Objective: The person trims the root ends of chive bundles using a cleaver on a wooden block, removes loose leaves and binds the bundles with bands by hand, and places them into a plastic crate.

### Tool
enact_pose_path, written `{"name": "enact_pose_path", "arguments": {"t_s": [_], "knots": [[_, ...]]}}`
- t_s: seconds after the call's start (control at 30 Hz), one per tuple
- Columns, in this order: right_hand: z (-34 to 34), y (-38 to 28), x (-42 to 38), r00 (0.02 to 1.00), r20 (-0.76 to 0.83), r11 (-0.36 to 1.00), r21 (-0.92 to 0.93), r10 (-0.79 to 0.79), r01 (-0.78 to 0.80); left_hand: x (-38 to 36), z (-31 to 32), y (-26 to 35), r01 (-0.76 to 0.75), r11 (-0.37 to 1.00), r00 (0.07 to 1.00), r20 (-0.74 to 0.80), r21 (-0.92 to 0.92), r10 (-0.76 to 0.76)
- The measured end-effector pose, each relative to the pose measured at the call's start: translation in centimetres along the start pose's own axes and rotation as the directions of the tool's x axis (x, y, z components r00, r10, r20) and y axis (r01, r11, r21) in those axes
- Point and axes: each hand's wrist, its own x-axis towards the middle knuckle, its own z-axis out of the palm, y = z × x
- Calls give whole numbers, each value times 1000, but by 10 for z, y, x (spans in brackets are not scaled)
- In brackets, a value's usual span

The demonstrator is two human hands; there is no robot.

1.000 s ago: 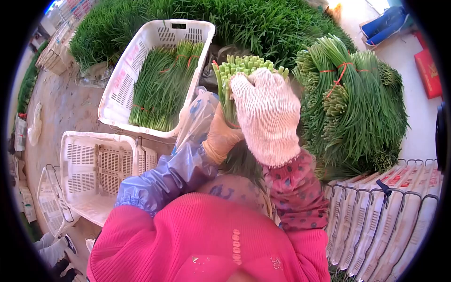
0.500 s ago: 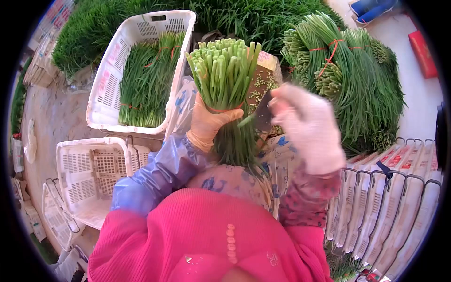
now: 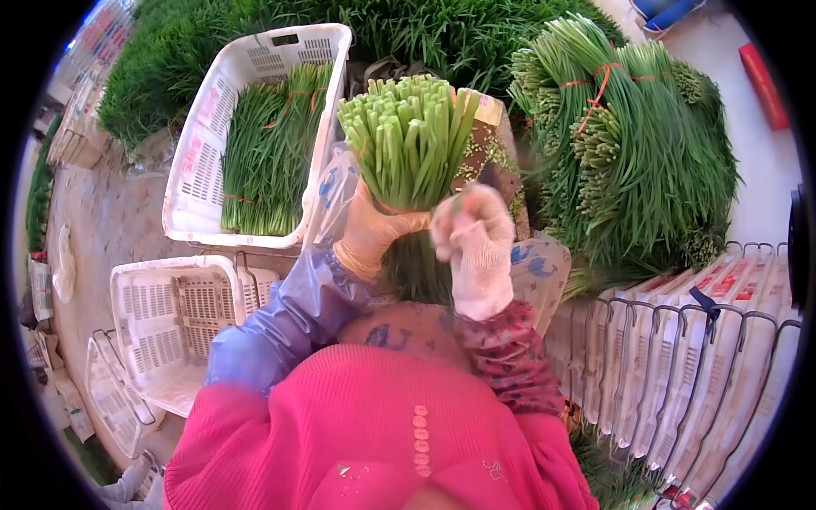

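My left hand [image 3: 371, 235], in an orange glove, is wrapped round a thick bunch of chives [image 3: 408, 140]. Their pale cut ends point up, and the green leaves hang below my grip. Closed in a fist, my white-gloved right hand [image 3: 476, 246] is just right of the bunch, near its tie. The fingers are slightly blurred, and a reddish bit shows between them. Of the knife seen earlier in this hand, the blade is hardly visible now. Behind the fist stands a brown board [image 3: 484, 153] scattered with small green trimmings.
A white basket [image 3: 183, 208] with tied chives stands at left, above another basket [image 3: 140, 340]. More tied bunches [image 3: 629, 161] are piled at right, above stacked white crates [image 3: 671, 365]. Loose greens [image 3: 450, 34] spread across the back.
My right hand has moved left and in toward the bunch, and its dark blade has turned out of clear sight. The left hand keeps its grip on the chives, their cut ends tilted slightly more toward me.
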Motion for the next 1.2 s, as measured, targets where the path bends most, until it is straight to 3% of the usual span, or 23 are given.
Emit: {"name": "enact_pose_path", "arguments": {"t_s": [0.03,0.07,0.1,0.13,0.17,0.2,0.23,0.3,0.37,0.43,0.5,0.53,0.57,0.6,0.67,0.7,0.77,0.8,0.83,0.93,1.03,1.13,1.2], "knots": [[-12,-10,-6,936,220,956,35,276,-290,0,-1,3,2,1000,1000,0,2,-2],[-22,-23,-4,776,388,868,-207,497,-452,-1,0,8,11,1000,1000,23,3,-11],[-25,-33,-4,537,471,714,-463,700,-525,-3,-1,10,21,1000,999,40,4,-21],[-21,-34,-6,431,520,675,-583,737,-451,-3,-4,10,6,995,1000,-8,96,-5],[-13,-36,-13,577,501,739,-600,645,-304,-4,-4,9,5,995,1000,-17,97,-3],[0,-41,-13,747,473,730,-683,468,-26,-5,-2,7,21,995,998,-58,96,-15],[12,-47,-11,850,469,620,-747,238,239,-5,1,5,34,995,995,-93,94,-26],[24,-45,-4,893,450,545,-744,-20,386,4,-7,-15,47,987,992,-107,-157,-64],[41,-50,9,771,574,117,-776,-276,620,6,-12,-28,-133,989,991,-30,-64,132],[45,-36,20,742,575,33,-783,-345,622,7,-13,-33,-177,983,983,-50,-41,175],[40,-27,28,724,613,-204,-789,-315,580,7,-9,-29,-106,985,991,-100,-135,93],[37,-25,28,682,634,-167,-765,-364,622,3,2,-15,15,912,997,-64,-410,-45],[27,-17,28,588,690,-161,-695,-421,701,-1,12,3,145,691,981,12,-708,-194],[25,-24,23,582,724,-54,-642,-370,765,-2,16,10,206,536,960,64,-819,-272],[18,-36,9,620,729,229,-576,-289,785,-5,12,8,106,891,992,-11,-441,-124],[12,-32,10,624,726,231,-580,-288,781,-6,10,7,37,977,998,-48,-209,-48],[-3,-16,12,776,359,323,-758,-519,567,-11,-1,10,91,993,996,9,73,-91],[6,-27,4,958,43,618,-756,-285,218,-7,-4,7,64,996,997,39,69,-67],[6,-27,4,957,39,617,-757,-288,216,-9,-6,7,67,995,997,43,69,-70],[2,-24,11,887,304,401,-807,-348,434,-12,-2,8,93,995,993,76,-43,-89],[2,-14,13,875,262,353,-839,-406,415,-11,1,6,37,999,998,49,-32,-36],[0,-2,15,872,199,503,-750,-447,429,-9,-3,8,37,999,996,87,-5,-36],[-3,-3,15,890,214,518,-748,-403,415,-9,-3,7,21,1000,997,76,-5,-20]]}}
